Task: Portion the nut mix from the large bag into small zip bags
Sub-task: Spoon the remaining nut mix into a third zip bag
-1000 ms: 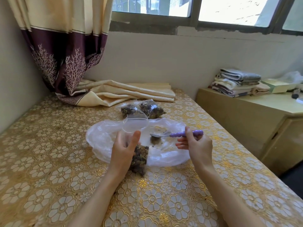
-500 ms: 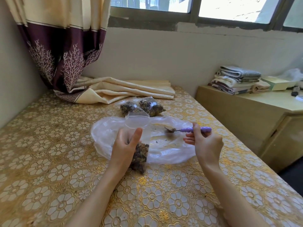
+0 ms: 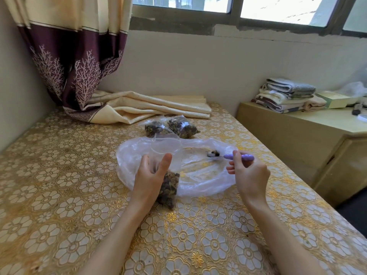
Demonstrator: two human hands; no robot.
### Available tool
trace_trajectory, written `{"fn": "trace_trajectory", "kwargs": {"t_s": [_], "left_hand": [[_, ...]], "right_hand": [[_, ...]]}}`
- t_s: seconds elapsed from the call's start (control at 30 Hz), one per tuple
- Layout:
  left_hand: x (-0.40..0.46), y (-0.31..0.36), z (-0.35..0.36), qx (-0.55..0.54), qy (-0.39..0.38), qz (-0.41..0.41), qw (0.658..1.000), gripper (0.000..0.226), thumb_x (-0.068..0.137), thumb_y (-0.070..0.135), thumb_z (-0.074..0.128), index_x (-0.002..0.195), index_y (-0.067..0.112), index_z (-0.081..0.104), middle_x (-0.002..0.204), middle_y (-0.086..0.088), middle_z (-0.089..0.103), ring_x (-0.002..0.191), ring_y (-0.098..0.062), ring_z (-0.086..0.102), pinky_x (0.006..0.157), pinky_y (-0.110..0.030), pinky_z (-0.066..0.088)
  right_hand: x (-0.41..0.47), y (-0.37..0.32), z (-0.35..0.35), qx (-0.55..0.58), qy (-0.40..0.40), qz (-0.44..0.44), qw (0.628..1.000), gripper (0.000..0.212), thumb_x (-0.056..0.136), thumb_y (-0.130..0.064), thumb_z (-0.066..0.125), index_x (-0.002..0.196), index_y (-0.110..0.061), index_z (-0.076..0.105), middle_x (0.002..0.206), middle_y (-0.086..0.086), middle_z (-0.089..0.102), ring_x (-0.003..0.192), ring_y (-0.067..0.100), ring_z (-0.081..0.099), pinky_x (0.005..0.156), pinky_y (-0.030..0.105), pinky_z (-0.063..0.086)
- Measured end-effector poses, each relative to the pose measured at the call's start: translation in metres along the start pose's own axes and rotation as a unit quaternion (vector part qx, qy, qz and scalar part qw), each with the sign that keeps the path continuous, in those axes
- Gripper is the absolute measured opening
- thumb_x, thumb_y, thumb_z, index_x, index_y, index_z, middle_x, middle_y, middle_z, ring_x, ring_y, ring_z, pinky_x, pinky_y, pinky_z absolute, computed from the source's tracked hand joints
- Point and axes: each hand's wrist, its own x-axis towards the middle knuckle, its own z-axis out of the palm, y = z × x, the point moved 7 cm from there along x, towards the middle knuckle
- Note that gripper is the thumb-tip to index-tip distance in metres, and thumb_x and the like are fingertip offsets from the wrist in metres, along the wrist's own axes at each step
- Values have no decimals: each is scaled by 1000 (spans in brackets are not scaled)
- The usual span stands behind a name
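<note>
My left hand [image 3: 150,176] grips a small zip bag [image 3: 167,165] upright on the worktop [image 3: 59,195], thumb on the near face and the fingers curled round behind it, so the clear plastic stands with its mouth open at the top. The lower part of that bag, just beside my palm on the right, is packed with dark nut mix [image 3: 168,187], and its bottom rests on the near edge of the large bag [image 3: 198,175]. The large bag lies flattened and spread out across the gold floral cloth, reaching from behind my left hand over to my right; only crumbs and a small clump of nuts show on it. My right hand [image 3: 248,173] pinches the purple handle of a spoon [image 3: 228,155] between thumb and forefinger, the other fingers loosely curled below. The spoon is held about level, its bowl pointing left towards the zip bag but well short of its mouth, with a few nuts in or at the bowl over the far right part of the large bag; I cannot tell whether the bowl touches the plastic. Beyond the large bag, two filled zip bags [image 3: 172,127] lie side by side, touching, near the folded cream cloth [image 3: 158,108] under the curtain [image 3: 75,56]. Off to the right, a stack of folded towels [image 3: 286,94] sits on a low cabinet [image 3: 297,139].
</note>
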Motion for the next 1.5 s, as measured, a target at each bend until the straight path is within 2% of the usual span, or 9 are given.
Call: {"fn": "trace_trajectory", "kwargs": {"t_s": [0.17,0.3,0.53,0.67,0.9,1.07,1.2,1.43,1.5], "left_hand": [[-1,1,0,-13,4,7,1000,86,62,81,45,84,-2,42,71,-5,41,59,-6,37,54,-9,36],[-3,4,-1,-11,19,17,1000,58,67,69,48,73,13,35,64,3,31,46,3,32,51,-5,34],[-2,2,-1,-8,5,13,1000,76,60,80,45,77,6,38,68,-3,37,53,-2,31,52,-9,35],[-4,4,0,-10,5,15,1000,67,62,80,46,72,14,34,63,4,29,45,1,28,48,-7,33],[-1,0,0,-22,0,9,1000,85,60,80,44,82,-2,46,73,-9,51,59,-6,40,55,-11,37],[-1,1,-1,-28,13,14,999,79,65,82,47,76,4,46,65,-2,43,51,1,37,53,-8,37],[-1,-1,0,-36,2,5,999,93,61,83,44,91,-5,51,76,-10,53,67,-13,46,58,-13,39],[0,-1,2,-20,-8,6,1000,91,63,82,45,92,-4,51,78,-16,55,69,-15,47,60,-13,39],[-2,3,2,-17,-12,17,1000,85,68,80,44,88,-3,51,71,-6,49,65,-10,43,58,-11,37]], "right_hand": [[1,23,3,98,-18,121,988,20,92,-20,58,74,-21,67,60,0,68,56,14,67,60,26,55],[3,33,3,152,-17,179,972,24,91,-19,61,72,-6,69,58,4,68,54,17,66,60,29,54],[0,10,5,215,-30,141,966,23,91,-14,58,72,-8,69,57,3,67,53,16,63,47,19,49],[-1,-26,6,236,-50,73,968,21,93,-12,56,77,-8,69,59,5,67,53,15,63,48,19,48],[-6,-85,8,313,-125,-14,942,22,94,-3,48,82,-1,66,77,11,73,54,16,59,48,21,47],[-17,-101,13,266,-189,-76,942,17,92,-1,50,85,-4,65,68,2,71,55,17,62,49,22,49],[-23,-101,17,225,-229,-108,941,13,85,-7,54,88,-8,66,70,-1,71,59,17,62,53,23,49],[-13,-93,11,284,-188,-73,937,13,91,-4,52,88,-2,64,75,5,73,59,16,61,53,22,49],[-5,-84,6,295,-142,-43,944,18,94,-5,49,86,-2,64,70,6,71,57,15,60,52,22,48]]}}
